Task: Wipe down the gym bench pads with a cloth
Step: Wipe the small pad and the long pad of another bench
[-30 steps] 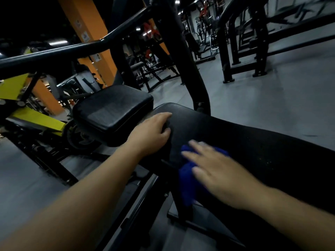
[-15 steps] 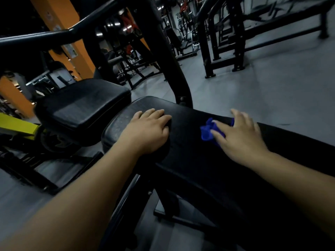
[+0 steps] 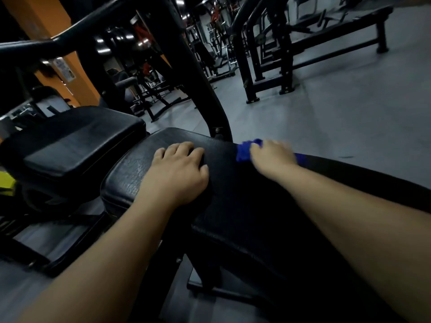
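Head view: the blurred right hand (image 3: pixel 272 157) has swept the blue cloth (image 3: pixel 245 151) from the bench pad's (image 3: pixel 245 217) near edge to its far edge, likely finishing one pass; whether it presses or clutches the cloth, I cannot tell. The left hand (image 3: pixel 177 173) rests flat, fingers relaxed, near the pad's left end. A frame upright (image 3: pixel 205 94) rises just beyond the cloth; a second pad (image 3: pixel 77 145) sits left.

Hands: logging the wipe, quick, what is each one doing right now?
Left hand: open, flat on the bench pad.
Right hand: on the blue cloth, too blurred to tell grip.
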The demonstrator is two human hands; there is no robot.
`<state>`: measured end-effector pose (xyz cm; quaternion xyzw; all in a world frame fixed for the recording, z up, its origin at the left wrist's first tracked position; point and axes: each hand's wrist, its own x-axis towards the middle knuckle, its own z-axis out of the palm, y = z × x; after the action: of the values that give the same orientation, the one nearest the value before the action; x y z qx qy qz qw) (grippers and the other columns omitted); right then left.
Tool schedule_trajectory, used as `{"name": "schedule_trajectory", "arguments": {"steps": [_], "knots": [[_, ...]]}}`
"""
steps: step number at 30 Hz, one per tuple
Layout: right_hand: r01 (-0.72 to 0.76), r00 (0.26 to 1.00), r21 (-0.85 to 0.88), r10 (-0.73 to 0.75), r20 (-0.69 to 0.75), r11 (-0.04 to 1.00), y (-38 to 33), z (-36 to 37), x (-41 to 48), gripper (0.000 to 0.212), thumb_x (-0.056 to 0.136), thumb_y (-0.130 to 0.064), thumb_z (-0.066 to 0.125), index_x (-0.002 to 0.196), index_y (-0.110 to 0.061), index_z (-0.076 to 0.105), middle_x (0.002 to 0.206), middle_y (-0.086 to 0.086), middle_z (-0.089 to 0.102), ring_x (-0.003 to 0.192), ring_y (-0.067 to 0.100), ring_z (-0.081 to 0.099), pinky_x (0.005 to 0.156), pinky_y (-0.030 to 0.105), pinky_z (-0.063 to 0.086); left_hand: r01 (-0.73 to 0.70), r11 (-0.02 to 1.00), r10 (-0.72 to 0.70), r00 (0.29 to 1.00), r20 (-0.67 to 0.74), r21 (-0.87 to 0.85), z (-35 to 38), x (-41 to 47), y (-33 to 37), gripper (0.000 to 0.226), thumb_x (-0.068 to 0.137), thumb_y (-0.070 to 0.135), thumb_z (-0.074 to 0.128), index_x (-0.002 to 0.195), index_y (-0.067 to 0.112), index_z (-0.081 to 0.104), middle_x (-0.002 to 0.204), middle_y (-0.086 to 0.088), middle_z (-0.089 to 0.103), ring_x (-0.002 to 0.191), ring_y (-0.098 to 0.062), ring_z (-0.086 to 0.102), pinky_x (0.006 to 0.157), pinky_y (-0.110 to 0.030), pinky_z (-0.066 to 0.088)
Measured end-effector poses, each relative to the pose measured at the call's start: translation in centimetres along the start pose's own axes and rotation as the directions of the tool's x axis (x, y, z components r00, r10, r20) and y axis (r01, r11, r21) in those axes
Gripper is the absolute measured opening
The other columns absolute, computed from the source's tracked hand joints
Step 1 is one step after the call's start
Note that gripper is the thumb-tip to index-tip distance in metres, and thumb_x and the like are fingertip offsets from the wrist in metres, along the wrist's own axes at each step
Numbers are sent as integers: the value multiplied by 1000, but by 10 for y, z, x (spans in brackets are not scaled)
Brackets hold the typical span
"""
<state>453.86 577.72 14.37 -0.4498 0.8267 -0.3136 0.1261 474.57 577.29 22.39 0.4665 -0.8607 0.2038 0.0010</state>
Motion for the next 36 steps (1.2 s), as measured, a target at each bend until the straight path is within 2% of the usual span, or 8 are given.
{"name": "schedule_trajectory", "arguments": {"steps": [7, 12, 14, 19, 24, 27, 31, 36], "knots": [[566, 807, 210, -587, 55, 797, 8, -9, -89, 44, 105, -26, 42, 147, -14, 46, 159, 0, 33, 149, 14, 23, 116, 14, 8, -7, 1000, 9, 997, 83, -30, -5, -4, 0, 57, 104, 44, 23, 158, 26, 20, 168, 3, 10, 154, -16, 5, 123, -47, 6], [212, 972, 29, -214, 96, 977, 39, -16, -103, 57, 102, -52, 35, 154, -29, 33, 165, 16, 11, 152, 29, 11, 123, 35, 9, -26, 999, 28, 997, 72, -24, -4, -4, 0, 57, 104, 44, 26, 157, 24, 25, 167, 0, 14, 153, -20, 10, 123, -49, 9], [308, 950, -26, -306, 68, 951, 2, -4, -131, 57, 104, -49, 31, 152, -20, 34, 163, 19, 17, 149, 34, 17, 122, 40, 14, -26, 999, 28, 997, 74, -24, -4, -3, -2, 56, 104, 43, 27, 157, 24, 27, 167, 0, 16, 153, -20, 11, 123, -49, 9], [823, 562, 5, -814, 144, 569, 51, -19, -216, 51, 99, -36, 32, 146, -23, 47, 162, 4, 28, 150, 22, 23, 122, 36, 23, -34, 999, 36, 997, 64, -32, -4, -3, -3, 55, 104, 43, 27, 155, 24, 30, 166, -1, 19, 153, -21, 13, 122, -51, 10], [567, 806, 176, -586, 84, 805, 31, -17, -178, 54, 101, -36, 27, 153, -24, 34, 163, -1, 24, 149, 16, 24, 119, 26, 16, -35, 999, 36, 999, 8, -39, -7, -4, 2, 50, 101, 39, 32, 147, 22, 43, 161, -3, 31, 149, -23, 24, 119, -52, 18], [607, 785, 95, -614, 82, 789, -24, -5, -174, 61, 102, -51, 33, 153, -16, 35, 165, 6, 19, 151, 25, 16, 123, 37, 14, -62, 997, 61, 998, -17, -52, -10, -8, 5, 44, 101, 35, 37, 140, 20, 51, 155, -3, 41, 145, -23, 32, 117, -49, 23], [657, 720, 228, -688, 96, 719, 30, -16, -165, 51, 100, -46, 41, 147, -26, 46, 164, -3, 22, 149, 13, 22, 120, 27, 18, -80, 996, 79, 997, -26, -40, -8, -8, 3, 44, 100, 38, 37, 140, 25, 51, 156, 0, 40, 145, -22, 32, 118, -48, 25], [56, 997, 79, -52, -60, 995, 73, -28, -79, 32, 97, -30, 47, 126, -25, 61, 136, 13, 40, 127, 35, 40, 104, 41, 39, -24, 1000, 24, 999, 26, 0, -5, -2, 23, 50, 99, 39, 29, 141, 20, 48, 154, -8, 40, 142, -30, 33, 115, -51, 28]]}}
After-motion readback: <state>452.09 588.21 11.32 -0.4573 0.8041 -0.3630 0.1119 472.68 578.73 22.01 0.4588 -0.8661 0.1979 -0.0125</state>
